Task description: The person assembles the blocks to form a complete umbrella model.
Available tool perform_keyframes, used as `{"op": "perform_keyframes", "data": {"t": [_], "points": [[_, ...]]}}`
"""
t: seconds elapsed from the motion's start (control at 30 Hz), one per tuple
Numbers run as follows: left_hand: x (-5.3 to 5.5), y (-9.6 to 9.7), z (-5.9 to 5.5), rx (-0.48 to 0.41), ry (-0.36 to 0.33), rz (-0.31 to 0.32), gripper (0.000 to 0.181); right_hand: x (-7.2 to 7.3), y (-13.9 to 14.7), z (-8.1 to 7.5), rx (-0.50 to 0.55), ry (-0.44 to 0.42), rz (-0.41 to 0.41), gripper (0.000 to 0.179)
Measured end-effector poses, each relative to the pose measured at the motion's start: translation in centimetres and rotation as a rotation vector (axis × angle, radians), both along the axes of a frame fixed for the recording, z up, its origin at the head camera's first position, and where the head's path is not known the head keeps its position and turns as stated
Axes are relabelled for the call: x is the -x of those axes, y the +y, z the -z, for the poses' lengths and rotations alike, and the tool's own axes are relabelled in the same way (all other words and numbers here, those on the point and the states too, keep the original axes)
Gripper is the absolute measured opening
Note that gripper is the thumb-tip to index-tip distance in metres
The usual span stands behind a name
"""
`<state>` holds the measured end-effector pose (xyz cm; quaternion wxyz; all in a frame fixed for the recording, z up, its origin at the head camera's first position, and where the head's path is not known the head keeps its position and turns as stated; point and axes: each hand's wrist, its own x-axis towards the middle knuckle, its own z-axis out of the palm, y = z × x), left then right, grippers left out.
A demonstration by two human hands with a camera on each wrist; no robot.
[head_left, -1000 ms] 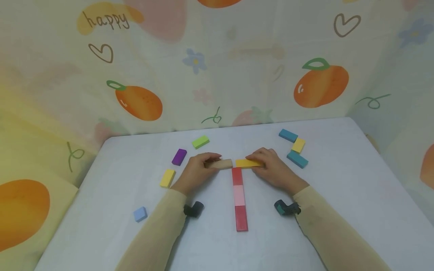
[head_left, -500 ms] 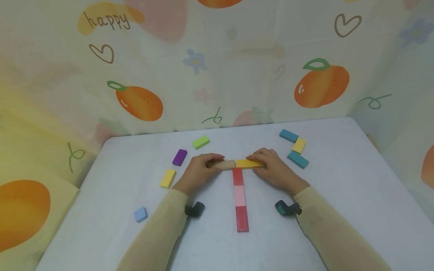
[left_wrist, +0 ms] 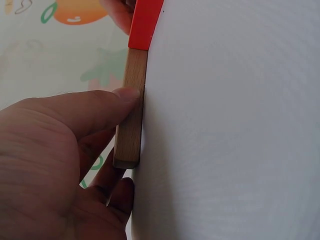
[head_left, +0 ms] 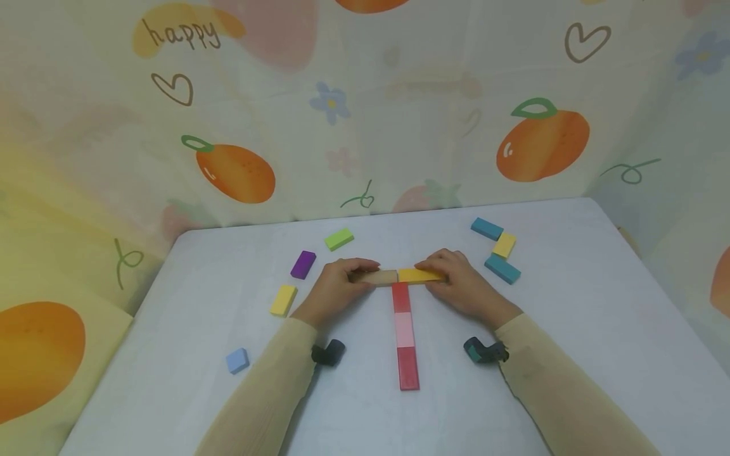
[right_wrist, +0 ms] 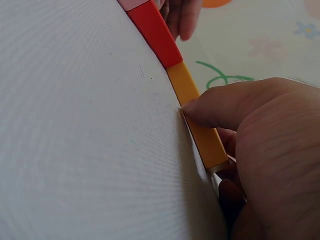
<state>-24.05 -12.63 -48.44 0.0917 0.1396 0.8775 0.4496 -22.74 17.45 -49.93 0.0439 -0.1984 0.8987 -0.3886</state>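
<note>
My left hand (head_left: 335, 286) pinches a plain wooden block (head_left: 383, 277) between thumb and fingers, its thumb lying along the near side in the left wrist view. An orange-yellow block (head_left: 417, 275) is pinched the same way by my right hand (head_left: 461, 284). These two blocks lie end to end, forming a crossbar. Below their joint runs a straight column: a red block (head_left: 401, 297), a pink block (head_left: 404, 330) and a darker red block (head_left: 408, 368). The red block's top end meets the crossbar, making a T shape on the white table.
Left of the hands lie a green block (head_left: 339, 239), a purple block (head_left: 303, 265), a yellow block (head_left: 283, 300) and a light blue block (head_left: 237, 361). At the back right, two teal blocks (head_left: 502, 269) touch a small yellow block (head_left: 504, 245). A patterned cloth (head_left: 365, 114) hangs behind the table.
My left hand has slid the wooden block rightward, closing the gap to the orange-yellow block. The right hand has stayed nearly still, and the red and pink column looks unchanged.
</note>
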Motion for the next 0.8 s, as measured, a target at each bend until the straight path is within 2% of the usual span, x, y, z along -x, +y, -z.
{"op": "perform_keyframes", "data": {"t": [0.8], "points": [[-0.11, 0.07, 0.07, 0.017, 0.011, -0.01, 0.037, -0.1, -0.02, -0.2, 0.0, 0.003, -0.005, 0.041]]}}
